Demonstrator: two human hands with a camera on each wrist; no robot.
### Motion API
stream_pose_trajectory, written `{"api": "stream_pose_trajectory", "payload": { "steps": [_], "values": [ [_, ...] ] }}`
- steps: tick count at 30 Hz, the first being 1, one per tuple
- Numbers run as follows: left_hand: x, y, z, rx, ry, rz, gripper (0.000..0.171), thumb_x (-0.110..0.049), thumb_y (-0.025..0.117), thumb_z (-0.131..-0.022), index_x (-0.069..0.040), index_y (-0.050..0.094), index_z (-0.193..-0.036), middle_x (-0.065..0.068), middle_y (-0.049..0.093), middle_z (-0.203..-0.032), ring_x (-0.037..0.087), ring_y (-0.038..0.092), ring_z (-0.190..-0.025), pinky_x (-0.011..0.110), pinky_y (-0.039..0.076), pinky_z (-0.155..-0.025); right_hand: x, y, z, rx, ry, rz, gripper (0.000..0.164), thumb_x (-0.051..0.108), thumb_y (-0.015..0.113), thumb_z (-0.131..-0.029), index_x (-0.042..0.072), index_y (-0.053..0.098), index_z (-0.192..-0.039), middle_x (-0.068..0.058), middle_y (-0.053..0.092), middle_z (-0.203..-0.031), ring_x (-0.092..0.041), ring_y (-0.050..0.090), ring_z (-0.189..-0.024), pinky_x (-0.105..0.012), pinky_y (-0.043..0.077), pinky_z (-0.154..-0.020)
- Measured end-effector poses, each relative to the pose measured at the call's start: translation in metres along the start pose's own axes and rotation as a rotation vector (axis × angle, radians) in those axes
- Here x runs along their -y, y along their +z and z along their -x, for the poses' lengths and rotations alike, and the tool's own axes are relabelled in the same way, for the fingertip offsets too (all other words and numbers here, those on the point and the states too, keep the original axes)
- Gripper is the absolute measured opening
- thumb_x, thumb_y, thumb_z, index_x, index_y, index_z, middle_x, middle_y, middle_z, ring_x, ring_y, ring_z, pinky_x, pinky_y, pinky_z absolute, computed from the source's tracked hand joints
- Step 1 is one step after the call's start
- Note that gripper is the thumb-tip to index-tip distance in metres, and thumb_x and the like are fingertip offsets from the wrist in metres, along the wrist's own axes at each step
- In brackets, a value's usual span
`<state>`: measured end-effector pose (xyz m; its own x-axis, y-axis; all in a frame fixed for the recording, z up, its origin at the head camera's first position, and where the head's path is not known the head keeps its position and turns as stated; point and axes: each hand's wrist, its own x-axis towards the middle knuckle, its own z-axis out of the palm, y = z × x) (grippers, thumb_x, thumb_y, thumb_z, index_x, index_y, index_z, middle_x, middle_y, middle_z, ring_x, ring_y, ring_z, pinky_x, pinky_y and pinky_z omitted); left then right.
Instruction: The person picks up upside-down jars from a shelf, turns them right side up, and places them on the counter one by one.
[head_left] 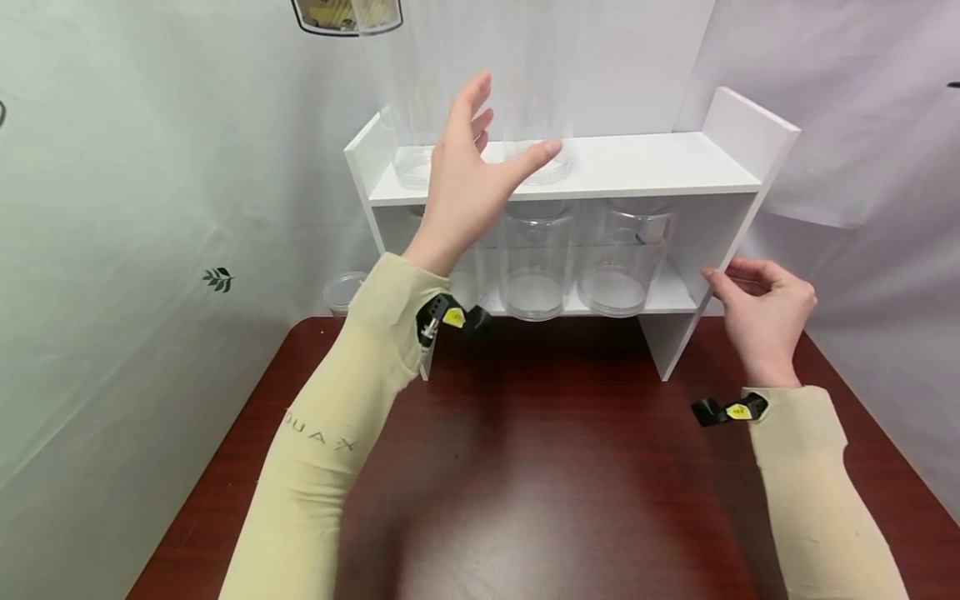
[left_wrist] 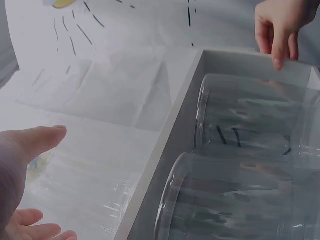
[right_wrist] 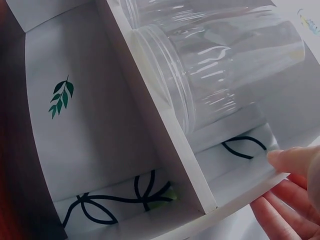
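A white two-tier shelf (head_left: pixel 637 167) stands at the back of the table. My left hand (head_left: pixel 468 171) is raised before its top board, thumb and fingers spread apart. Tall clear jars stand on that board, one left jar (head_left: pixel 411 167) and another jar (head_left: pixel 551 171) near the left thumb; whether the hand touches either I cannot tell. On the lower board are a middle jar (head_left: pixel 536 267), a right jar (head_left: pixel 618 267) and a third, partly covered by my left arm. My right hand (head_left: pixel 768 308) pinches the front edge of the shelf's right side panel (right_wrist: pixel 230 205) between thumb and fingers.
A dark red-brown tabletop (head_left: pixel 562 483) spreads in front of the shelf. Pale printed sheeting (head_left: pixel 150 208) hangs behind and at both sides. Left of the shelf sits a small clear round container (head_left: pixel 345 287), partly hidden by my left sleeve.
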<state>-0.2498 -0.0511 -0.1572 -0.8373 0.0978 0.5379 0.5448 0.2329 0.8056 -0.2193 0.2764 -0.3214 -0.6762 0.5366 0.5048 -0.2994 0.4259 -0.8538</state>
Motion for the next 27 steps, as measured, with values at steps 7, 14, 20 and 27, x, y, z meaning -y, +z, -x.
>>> {"api": "stream_pose_trajectory", "payload": {
  "steps": [7, 14, 20, 27],
  "values": [
    [0.004, 0.005, -0.017, 0.021, -0.042, -0.025, 0.103, -0.033, 0.088, -0.082, -0.014, 0.024, -0.161, -0.007, 0.032, -0.160, 0.006, 0.037, -0.140, 0.008, 0.027, -0.107, -0.001, 0.002, -0.001, 0.007, 0.008, 0.016, 0.030, 0.015, 0.087, -0.081, 0.001, 0.079, -0.107, 0.019, 0.069, -0.080, 0.004, 0.068, -0.072, -0.010, 0.052, -0.066],
    [0.007, 0.009, -0.025, 0.023, -0.103, -0.029, 0.102, -0.034, 0.086, -0.083, -0.018, 0.022, -0.161, -0.007, 0.035, -0.158, 0.010, 0.038, -0.140, 0.012, 0.033, -0.106, 0.003, 0.002, 0.002, 0.004, 0.013, 0.029, 0.030, 0.012, 0.085, -0.082, -0.003, 0.077, -0.107, 0.021, 0.068, -0.078, 0.006, 0.067, -0.070, -0.010, 0.051, -0.066],
    [0.005, 0.010, -0.032, 0.014, -0.122, -0.047, 0.095, -0.033, 0.084, -0.086, -0.019, 0.026, -0.160, -0.004, 0.038, -0.156, 0.013, 0.042, -0.138, 0.014, 0.036, -0.105, 0.003, 0.002, 0.003, 0.005, -0.003, 0.044, 0.031, 0.014, 0.085, -0.083, -0.003, 0.077, -0.107, 0.022, 0.067, -0.080, 0.006, 0.067, -0.072, -0.009, 0.051, -0.068],
    [0.004, 0.012, -0.034, 0.019, -0.126, -0.034, 0.090, -0.031, 0.082, -0.088, -0.021, 0.029, -0.160, -0.003, 0.041, -0.155, 0.017, 0.045, -0.136, 0.018, 0.039, -0.104, 0.001, 0.004, 0.001, -0.008, -0.029, 0.030, 0.028, 0.011, 0.085, -0.082, -0.004, 0.078, -0.104, 0.020, 0.067, -0.078, 0.006, 0.067, -0.071, -0.009, 0.051, -0.067]
  ]
}}
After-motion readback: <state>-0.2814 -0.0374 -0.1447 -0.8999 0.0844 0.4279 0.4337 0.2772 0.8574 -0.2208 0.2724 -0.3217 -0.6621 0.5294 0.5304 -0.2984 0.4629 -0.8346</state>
